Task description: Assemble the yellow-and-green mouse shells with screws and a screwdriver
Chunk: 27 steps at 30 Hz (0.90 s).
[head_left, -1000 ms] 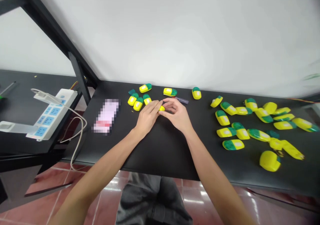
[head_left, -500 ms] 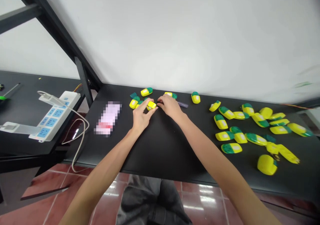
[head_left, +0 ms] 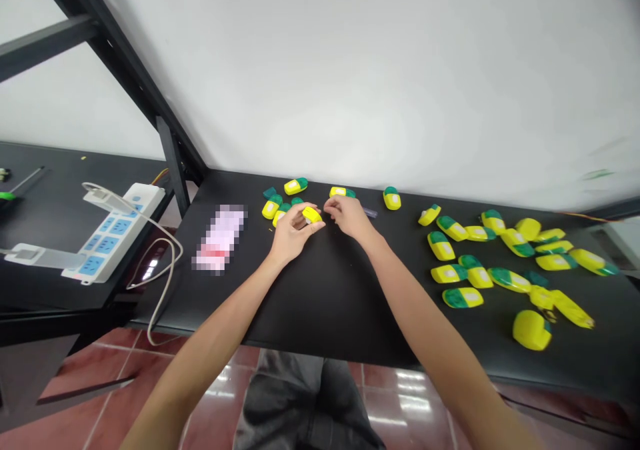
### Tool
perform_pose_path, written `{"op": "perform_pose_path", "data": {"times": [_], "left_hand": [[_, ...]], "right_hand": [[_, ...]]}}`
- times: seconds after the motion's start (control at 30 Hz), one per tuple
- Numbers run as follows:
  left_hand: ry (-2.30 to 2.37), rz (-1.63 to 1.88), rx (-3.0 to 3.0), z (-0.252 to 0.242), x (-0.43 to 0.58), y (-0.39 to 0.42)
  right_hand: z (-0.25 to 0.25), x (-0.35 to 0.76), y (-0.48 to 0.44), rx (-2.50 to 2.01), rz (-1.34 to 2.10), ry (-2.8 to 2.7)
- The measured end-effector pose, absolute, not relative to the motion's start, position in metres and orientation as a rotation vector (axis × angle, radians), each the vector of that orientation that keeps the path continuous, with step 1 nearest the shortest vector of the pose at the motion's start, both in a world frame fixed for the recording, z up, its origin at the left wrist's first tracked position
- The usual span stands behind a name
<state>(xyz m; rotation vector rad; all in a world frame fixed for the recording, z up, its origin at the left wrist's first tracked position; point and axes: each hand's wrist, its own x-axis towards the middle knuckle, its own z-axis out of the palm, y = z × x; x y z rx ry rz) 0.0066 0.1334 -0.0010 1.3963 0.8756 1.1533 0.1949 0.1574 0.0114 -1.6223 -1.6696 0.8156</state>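
Note:
My left hand (head_left: pixel 293 232) pinches a small yellow plastic capsule piece (head_left: pixel 312 215) in its fingertips, just right of a small cluster of yellow-and-green capsules (head_left: pixel 273 207) on the black table (head_left: pixel 330 297). My right hand (head_left: pixel 349 215) sits a finger's width from the left one, holding nothing visible. Its fingers are loosely apart, close below a yellow-and-green capsule (head_left: pixel 343 192) and a purple pen-like stick (head_left: pixel 370 213). Another capsule (head_left: pixel 392 199) lies alone further right.
A loose scatter of larger yellow-and-green capsules (head_left: pixel 480 263) covers the table's right side, with a big yellow piece (head_left: pixel 531 330) near the front. A pixelated pink card (head_left: pixel 220 239) lies left. Beyond it stand a white power strip (head_left: pixel 115 233), a cable and a dark steel frame.
The small yellow piece has shifted right in my left hand's fingers. My right hand has moved slightly right, and the view has drifted a little.

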Motion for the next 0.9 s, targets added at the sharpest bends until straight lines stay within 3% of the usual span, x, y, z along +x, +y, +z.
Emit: {"op": "perform_pose_path", "data": {"times": [0.37,0.9], "left_hand": [[0.721,0.984,1.319,0.000,0.011,0.130],[0.533,0.865,1.326,-0.001,0.010,0.135]], "right_hand": [[0.011,0.218,0.101,-1.220,1.126,-1.167],[0.027,0.219,0.095,-1.046,1.415,-1.102]]}}
